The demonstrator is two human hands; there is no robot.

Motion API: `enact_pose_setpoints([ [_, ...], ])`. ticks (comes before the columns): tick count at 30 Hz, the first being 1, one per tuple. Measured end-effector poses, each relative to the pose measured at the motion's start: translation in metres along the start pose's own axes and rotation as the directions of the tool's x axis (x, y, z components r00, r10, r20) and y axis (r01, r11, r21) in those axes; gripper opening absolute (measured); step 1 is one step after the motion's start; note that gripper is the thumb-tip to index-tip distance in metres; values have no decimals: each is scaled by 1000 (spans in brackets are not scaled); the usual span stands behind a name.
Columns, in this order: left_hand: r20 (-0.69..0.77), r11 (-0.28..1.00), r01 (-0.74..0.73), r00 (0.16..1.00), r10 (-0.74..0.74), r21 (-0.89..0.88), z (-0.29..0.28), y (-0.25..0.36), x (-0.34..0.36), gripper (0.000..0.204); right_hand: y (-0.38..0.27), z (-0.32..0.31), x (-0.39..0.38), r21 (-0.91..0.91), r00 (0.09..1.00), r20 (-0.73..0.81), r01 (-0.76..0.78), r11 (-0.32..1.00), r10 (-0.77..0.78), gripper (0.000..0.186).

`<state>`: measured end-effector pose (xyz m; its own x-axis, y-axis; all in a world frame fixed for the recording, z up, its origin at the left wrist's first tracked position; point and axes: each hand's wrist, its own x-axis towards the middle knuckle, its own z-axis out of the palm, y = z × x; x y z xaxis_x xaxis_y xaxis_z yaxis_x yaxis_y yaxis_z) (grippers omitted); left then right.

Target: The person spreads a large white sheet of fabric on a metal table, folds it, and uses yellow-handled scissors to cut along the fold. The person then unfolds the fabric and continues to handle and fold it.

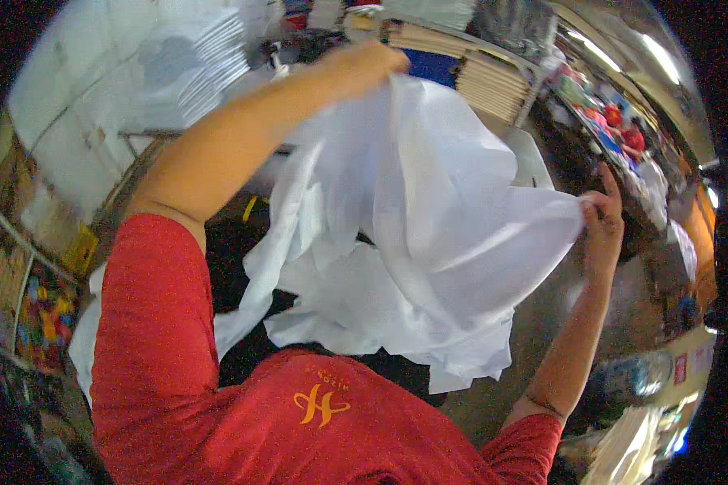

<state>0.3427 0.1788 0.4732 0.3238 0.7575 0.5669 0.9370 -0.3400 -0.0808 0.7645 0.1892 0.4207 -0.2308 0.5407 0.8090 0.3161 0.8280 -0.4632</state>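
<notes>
A large sheet of thin white fabric hangs spread between my two raised hands. My left hand is lifted high at the top centre, fingers closed on the cloth's upper edge. My right hand is out at the right and pinches another edge, pulling the sheet taut there. Loose folds droop down toward my red shirt. More white cloth trails to the lower left.
A stack of folded white pieces lies on a pale table at the upper left. Stacks of flat tan sheets stand behind the cloth. A person in red works far off at the right. Dark floor shows below.
</notes>
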Motion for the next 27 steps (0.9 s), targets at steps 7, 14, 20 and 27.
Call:
enact_pose_setpoints([
  [7, -4, 962, 12, 1000, -13, -271, 41, 77, -111, 23, -73, 226, -16, 295, 816, 528, 81, 952, -233, 10],
  [14, -28, 645, 277, 907, -420, -712, 144, -25, -243, 72, 2, 276, -2, 355, 818, 561, -98, 930, -128, 16],
  [20, 816, 360, 892, -15, -578, 271, 209, -40, -495, 117, 136, 233, 153, 15, 979, -152, -132, 991, 133, 31],
  [27, 197, -196, 967, -226, -954, 161, 274, -67, -585, 52, 180, 254, 196, -292, 948, -317, -81, 953, -17, 23],
])
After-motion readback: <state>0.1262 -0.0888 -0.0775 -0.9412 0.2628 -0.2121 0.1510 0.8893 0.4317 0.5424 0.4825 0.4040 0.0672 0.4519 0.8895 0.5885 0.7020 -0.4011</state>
